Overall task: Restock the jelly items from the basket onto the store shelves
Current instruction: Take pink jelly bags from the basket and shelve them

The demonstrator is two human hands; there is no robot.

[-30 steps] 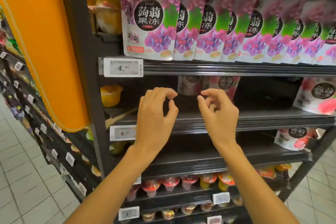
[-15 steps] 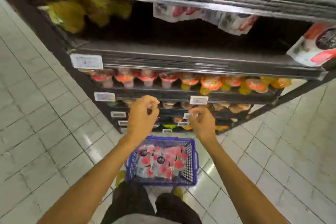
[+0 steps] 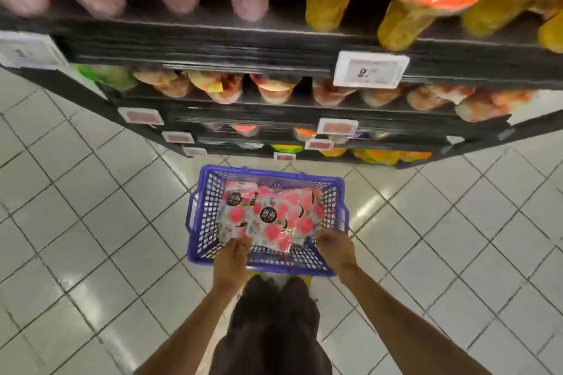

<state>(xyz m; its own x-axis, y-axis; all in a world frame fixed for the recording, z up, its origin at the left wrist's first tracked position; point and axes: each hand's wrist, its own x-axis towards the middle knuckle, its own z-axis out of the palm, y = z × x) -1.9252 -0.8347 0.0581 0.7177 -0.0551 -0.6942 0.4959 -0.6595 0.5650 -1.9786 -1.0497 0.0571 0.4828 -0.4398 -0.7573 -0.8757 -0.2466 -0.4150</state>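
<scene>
Fingers [image 3: 242, 243] of the left hand [image 3: 231, 256] dip over the near rim of the blue basket [image 3: 204, 222] and reach the near edge of the jelly pouches [image 3: 268, 216]; blur hides whether they pinch one. The right hand [image 3: 333, 248] is at the near right corner, its fingers [image 3: 323, 236] bent down against a pouch's corner, the grip likewise unclear. The pink-and-white pouches lie piled flat in the basket, which stands on the white tiled floor [image 3: 91, 237]. Beyond rise dark shelves [image 3: 213, 39] of jelly cups [image 3: 274, 91], with a white price tag [image 3: 370, 68] on one edge.
</scene>
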